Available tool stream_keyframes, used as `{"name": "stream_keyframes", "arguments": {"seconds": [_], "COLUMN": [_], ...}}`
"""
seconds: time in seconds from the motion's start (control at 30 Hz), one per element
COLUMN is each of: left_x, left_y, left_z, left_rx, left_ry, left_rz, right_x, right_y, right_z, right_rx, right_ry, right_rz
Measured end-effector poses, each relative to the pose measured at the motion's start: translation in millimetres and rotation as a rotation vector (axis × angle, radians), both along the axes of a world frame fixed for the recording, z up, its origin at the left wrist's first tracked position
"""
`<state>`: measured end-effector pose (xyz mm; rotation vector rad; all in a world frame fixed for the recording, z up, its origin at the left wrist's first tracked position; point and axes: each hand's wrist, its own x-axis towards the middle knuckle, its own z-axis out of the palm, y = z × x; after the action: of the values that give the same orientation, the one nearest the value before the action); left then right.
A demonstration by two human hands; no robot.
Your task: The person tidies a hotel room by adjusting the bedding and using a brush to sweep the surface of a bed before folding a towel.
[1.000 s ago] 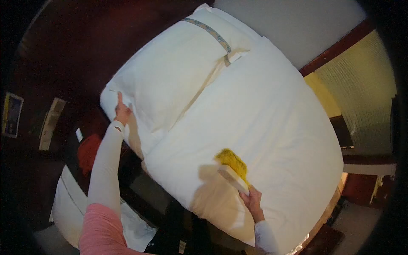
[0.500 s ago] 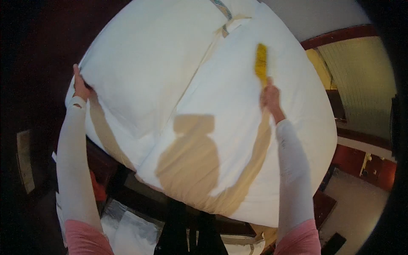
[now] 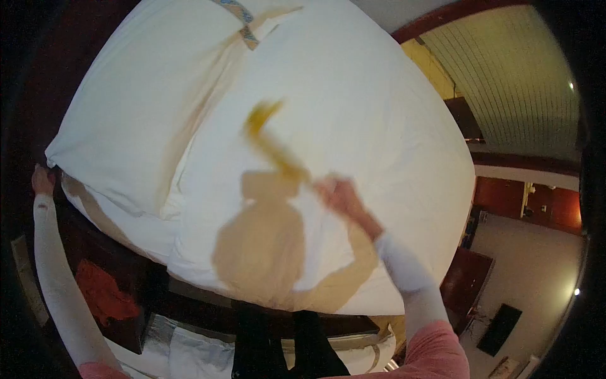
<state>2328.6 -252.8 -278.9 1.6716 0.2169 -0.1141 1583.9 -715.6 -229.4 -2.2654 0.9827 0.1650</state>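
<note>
A yellow bristle brush, smeared by motion, is in my right hand, which is closed round its handle above the white bedding. My left hand is at the far left, its fingers closed at the corner of a broad white pillow-like piece. That corner is drawn out to a point beside the fingers. A fold runs between this piece and the rest of the bedding. Shadows of my head and right arm fall across the white cloth.
A patterned strip shows at the top of the bedding. Red-orange cloth lies on dark furniture at the lower left. White linen lies near my legs. At the right are a striped yellow-green panel and a dark red wooden piece.
The brush and my right hand have swung left and lower over the bedding. My left hand has moved left and down, and the white piece's corner is now stretched outward with it.
</note>
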Motion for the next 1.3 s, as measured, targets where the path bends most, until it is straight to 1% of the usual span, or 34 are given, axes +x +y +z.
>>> {"name": "stream_keyframes", "arguments": {"seconds": [0.03,0.1,0.13,0.17,0.2,0.23,0.27,0.3,0.33,0.37,0.4,0.43,0.47,0.5,0.57,0.6,0.63,0.67,0.7,0.73,0.77,0.8,0.83,0.87,0.9,0.93,1.0,1.03,1.07,1.1,1.17,1.2,1.23,1.3], "left_x": [-18.3,-79.5,-106.3,-134.3,-174.0,-217.6,-256.3,-295.5,-335.4,-389.0,-427.5,-463.4,-483.4,-503.7,-534.3,-541.0,-530.0,-504.6,-492.5,-490.7,-489.0,-488.8,-483.8,-474.1,-467.3,-469.8,-464.7,-465.0,-465.4,-466.4,-470.6,-472.0,-477.2,-491.7], "left_y": [8.3,-16.8,-30.9,-48.8,-76.0,-103.5,-131.1,-158.7,-187.7,-227.4,-260.3,-283.2,-292.1,-300.7,-294.6,-284.9,-260.7,-227.1,-202.7,-201.0,-205.7,-204.5,-198.6,-195.4,-192.3,-193.4,-191.8,-192.5,-194.5,-196.4,-199.9,-204.9,-216.9,-241.4], "left_z": [7.6,28.3,38.5,50.1,62.4,69.4,70.5,67.5,62.3,79.5,75.7,84.3,82.9,81.2,77.0,73.5,49.0,10.6,-10.1,-13.7,-16.9,-18.4,-26.1,-32.1,-34.8,-35.9,-42.3,-42.5,-42.7,-41.0,-31.8,-25.6,-12.4,17.4], "left_rx": [0.080,0.407,0.493,0.581,0.520,0.460,0.451,0.442,0.295,0.503,0.296,0.506,0.563,0.615,0.981,1.342,1.314,1.284,1.249,1.244,1.247,1.255,1.264,1.272,1.278,1.326,1.408,1.405,1.397,1.389,1.627,1.746,1.816,1.937], "left_ry": [-0.070,-0.326,-0.358,-0.391,-0.446,-0.493,-0.523,-0.551,-0.474,-0.462,-0.415,-0.519,-0.531,-0.545,-0.729,-0.665,-0.726,-0.782,-0.838,-0.849,-0.849,-0.846,-0.831,-0.826,-0.824,-0.819,-0.808,-0.822,-0.838,-0.856,-0.877,-0.886,-0.769,-0.525], "left_rz": [-0.020,-0.006,-0.093,-0.183,-0.293,-0.397,-0.511,-0.625,-0.747,-0.822,-0.899,-1.010,-1.104,-1.198,-1.264,-1.252,-1.202,-1.155,-1.110,-1.118,-1.125,-1.127,-1.146,-1.164,-1.185,-1.182,-1.160,-1.161,-1.163,-1.162,-1.173,-1.161,-1.179,-1.226], "right_x": [8.4,7.2,-1.5,-15.2,-47.8,-46.0,-47.9,-55.8,-67.2,-82.5,-96.2,-106.4,-124.5,-129.3,-171.8,-192.2,-231.9,-252.2,-273.9,-291.9,-299.7,-320.2,-302.3,-283.0,-286.7,-299.0,-310.6,-315.9,-321.9,-328.7,-351.2,-362.4,-375.0,-403.9], "right_y": [-41.5,-106.1,-114.3,-116.5,-108.2,-67.5,-3.8,60.9,126.6,183.1,229.5,257.8,278.1,261.2,226.9,198.2,165.7,101.3,34.2,-32.5,-101.7,-166.3,-190.1,-214.0,-225.1,-219.7,-173.3,-135.4,-88.7,-38.6,63.1,103.3,131.2,151.1], "right_z": [10.9,20.6,11.7,-12.5,-90.3,-82.6,-66.3,-53.5,-39.4,-23.3,-9.4,-3.5,2.8,30.1,45.7,49.1,0.3,1.1,-7.6,-18.4,-21.1,-41.9,-15.2,13.1,12.6,-1.3,-28.6,-36.8,-36.6,-30.8,-12.0,-1.5,5.6,2.3], "right_rx": [-0.062,-0.125,-0.273,-0.419,-0.767,-0.377,-0.025,0.240,0.481,0.709,0.880,0.855,0.842,0.920,0.839,0.615,0.483,0.293,0.011,-0.264,-0.479,-1.011,-0.326,0.162,0.216,0.240,0.118,0.121,0.222,0.378,0.757,0.909,0.986,0.921], "right_ry": [-0.036,-0.140,-0.159,-0.174,-0.312,-0.197,-0.093,-0.025,0.003,0.006,-0.006,0.074,0.031,0.129,0.015,0.103,0.530,0.440,0.374,0.348,0.357,0.194,0.007,-0.218,-0.116,-0.046,0.076,0.111,0.160,0.213,0.339,0.398,0.419,0.173], "right_rz": [-0.249,-0.496,-0.375,-0.256,0.170,0.119,0.121,0.202,0.309,0.416,0.508,0.667,0.605,0.556,0.261,0.116,0.331,0.160,0.031,-0.052,-0.128,0.124,-0.246,-0.767,-0.737,-0.660,-0.315,-0.141,-0.005,0.111,0.290,0.338,0.338,0.225]}}
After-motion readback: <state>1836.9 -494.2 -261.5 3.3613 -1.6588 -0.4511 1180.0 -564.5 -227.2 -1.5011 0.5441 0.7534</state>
